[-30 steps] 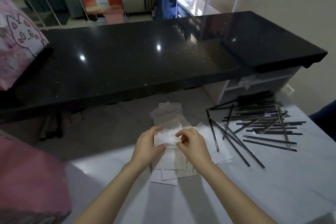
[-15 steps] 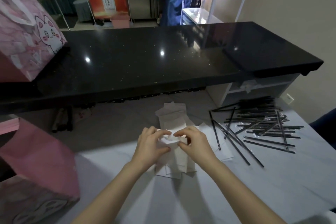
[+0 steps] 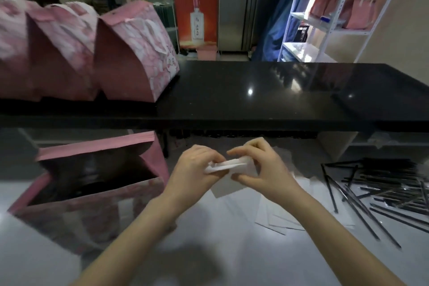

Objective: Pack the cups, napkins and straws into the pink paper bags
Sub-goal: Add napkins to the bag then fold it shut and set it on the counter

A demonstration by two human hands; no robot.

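A white napkin (image 3: pixel 228 165) is lifted off the table, pinched between my left hand (image 3: pixel 193 169) and my right hand (image 3: pixel 262 167). Under and to the right of my hands lies a loose pile of white napkins (image 3: pixel 278 216). An open pink paper bag (image 3: pixel 97 195) stands on the white table at the left, its mouth facing up and its inside dark. Black wrapped straws (image 3: pixel 380 188) lie scattered at the right. No cups are visible.
Closed pink paper bags (image 3: pixel 130 58) with white handles stand on the black counter (image 3: pixel 278 90) behind the white table (image 3: pixel 209 251). A white shelf rack (image 3: pixel 329 18) with more pink bags stands at the back right. A red poster hangs behind.
My hands have lifted a napkin off the pile and raised it. The view has swung up and left, bringing the open bag and the counter bags into sight.
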